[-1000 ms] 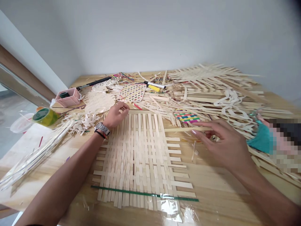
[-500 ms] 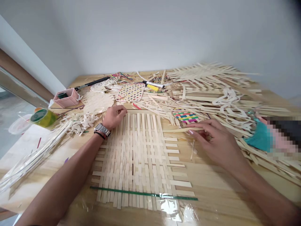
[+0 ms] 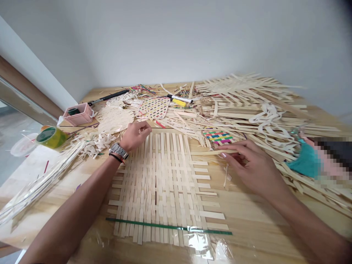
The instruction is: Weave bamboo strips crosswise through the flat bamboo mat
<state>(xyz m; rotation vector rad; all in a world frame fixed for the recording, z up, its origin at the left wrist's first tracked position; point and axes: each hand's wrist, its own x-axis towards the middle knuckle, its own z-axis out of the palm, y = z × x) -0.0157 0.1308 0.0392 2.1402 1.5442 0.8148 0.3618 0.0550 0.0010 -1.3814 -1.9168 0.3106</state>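
Observation:
A mat of woven pale strips (image 3: 165, 183) lies on the wooden table, with a green strip (image 3: 154, 224) across its near end. At the mat's top left corner rests my left hand (image 3: 135, 135), its fingers curled; what they pinch, if anything, is hidden. To the right of the mat, my right hand (image 3: 247, 157) pinches a pale strip (image 3: 207, 153) between thumb and fingers. That strip runs leftward into the upper part of the weave. Clear tape (image 3: 200, 245) shines at the mat's lower right corner.
Loose pale strips (image 3: 231, 110) cover the back and right of the table. Markers (image 3: 180, 99) and a colourful woven piece (image 3: 217, 137) lie beyond the mat. On the left are a pink basket (image 3: 79, 118), a yellow tape roll (image 3: 51, 138) and a strip bundle (image 3: 46, 181).
My left hand has shifted very slightly to the right. My right hand keeps its pinch on the strip, nearly unmoved.

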